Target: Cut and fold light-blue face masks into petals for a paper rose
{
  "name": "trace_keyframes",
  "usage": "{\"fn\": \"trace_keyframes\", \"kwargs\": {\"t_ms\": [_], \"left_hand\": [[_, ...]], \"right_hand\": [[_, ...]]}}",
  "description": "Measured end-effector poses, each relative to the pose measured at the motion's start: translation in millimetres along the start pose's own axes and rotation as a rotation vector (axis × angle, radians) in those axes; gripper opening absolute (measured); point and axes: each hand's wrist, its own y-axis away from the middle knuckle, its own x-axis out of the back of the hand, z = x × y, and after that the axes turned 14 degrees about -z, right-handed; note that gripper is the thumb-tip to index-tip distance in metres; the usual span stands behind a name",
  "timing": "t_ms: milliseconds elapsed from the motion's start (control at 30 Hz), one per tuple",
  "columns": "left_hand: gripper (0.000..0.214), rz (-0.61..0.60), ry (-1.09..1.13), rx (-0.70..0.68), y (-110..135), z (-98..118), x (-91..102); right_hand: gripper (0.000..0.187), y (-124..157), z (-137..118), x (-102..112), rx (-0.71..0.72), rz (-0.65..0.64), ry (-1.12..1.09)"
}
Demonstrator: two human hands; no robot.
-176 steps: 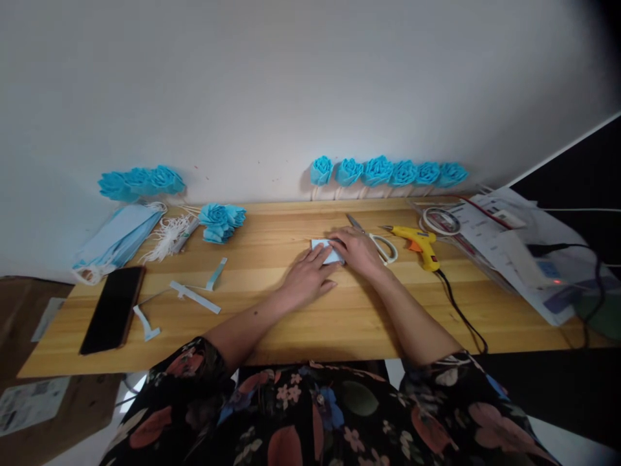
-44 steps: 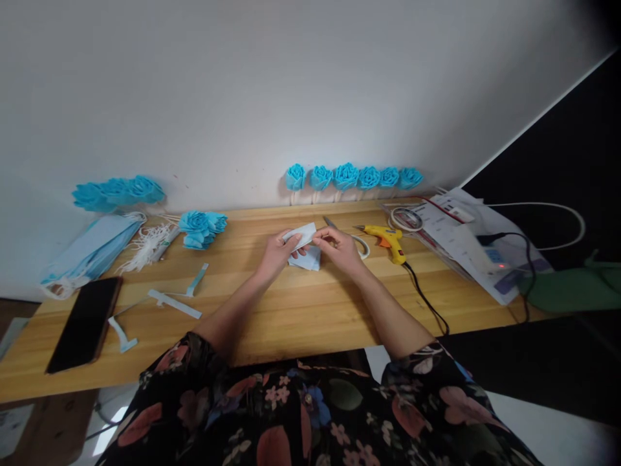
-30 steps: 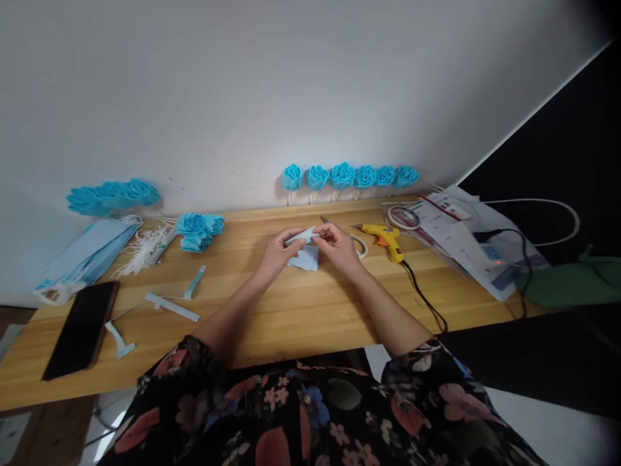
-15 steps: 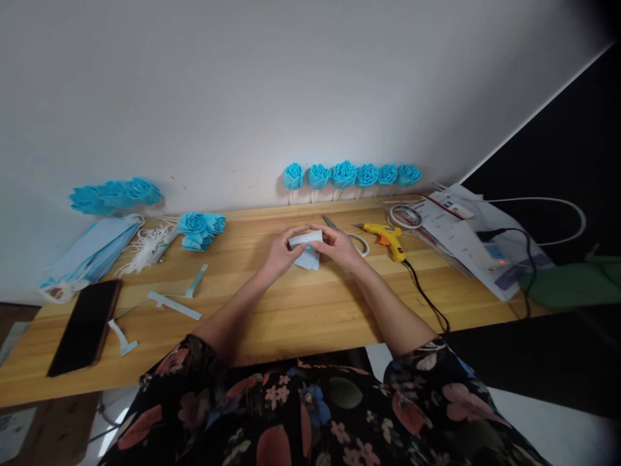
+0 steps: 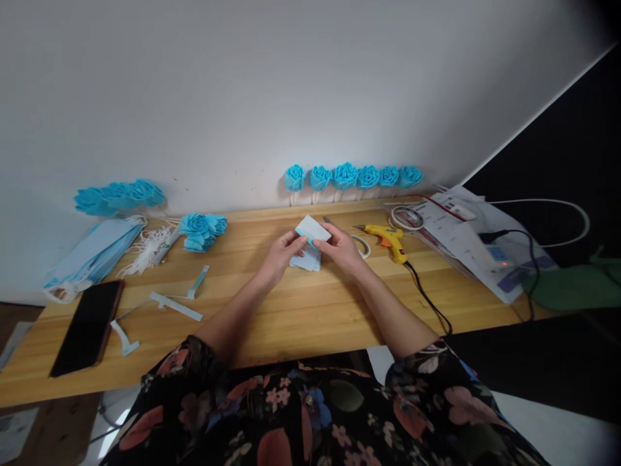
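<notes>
Between my two hands is a small white-and-blue piece of mask fabric, tilted with its pale face up. My left hand pinches its lower left edge between thumb and fingers. On the right side, my right hand grips it with the thumb on top. Just below lie more pale blue cut pieces on the table. Scissors rest behind my right hand, their blades mostly hidden by it. A yellow glue gun lies farther right.
Several blue fabric roses stand along the wall. More blue flowers, a stack of face masks, white ear loops, cut strips and a phone are at left. Papers and a power strip lie right.
The fabric piece, earlier a narrow folded band in my fingers, now shows a wider white face tilted upward. My hands have shifted slightly apart, showing more of the pieces below.
</notes>
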Motion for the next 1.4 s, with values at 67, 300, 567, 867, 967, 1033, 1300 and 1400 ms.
{"fn": "trace_keyframes", "kwargs": {"t_ms": [67,300,567,867,967,1033,1300,1400], "left_hand": [[0.033,-0.006,-0.050,0.036,1.0,-0.6,-1.4],[0.039,0.082,-0.102,0.106,3.2,1.4,-2.5],[0.035,0.084,-0.078,0.100,2.6,0.3,-1.7],[0.051,0.086,-0.085,0.066,2.9,1.8,-2.1],[0.050,0.093,-0.110,0.041,4.0,4.2,-3.5],[0.049,0.092,-0.118,0.031,4.8,4.7,-4.6],[0.035,0.076,0.022,0.063,0.6,2.8,5.6],[0.030,0.062,0.116,0.051,-1.9,4.1,10.4]], "right_hand": [[0.059,0.0,-0.4,-0.5,0.002,0.002,0.000],[0.057,1.1,-6.0,-4.2,0.014,-0.029,-0.005],[0.055,1.6,-5.3,-3.6,0.027,-0.039,0.002],[0.055,2.3,-5.6,-4.2,0.022,-0.032,-0.047],[0.060,2.6,-7.0,-5.4,0.030,-0.061,-0.011],[0.063,2.4,-5.9,-5.9,0.024,-0.072,0.005],[0.049,6.8,-14.1,5.7,0.156,-0.003,0.266],[0.047,8.7,-22.4,12.4,0.338,0.045,0.603]]}}
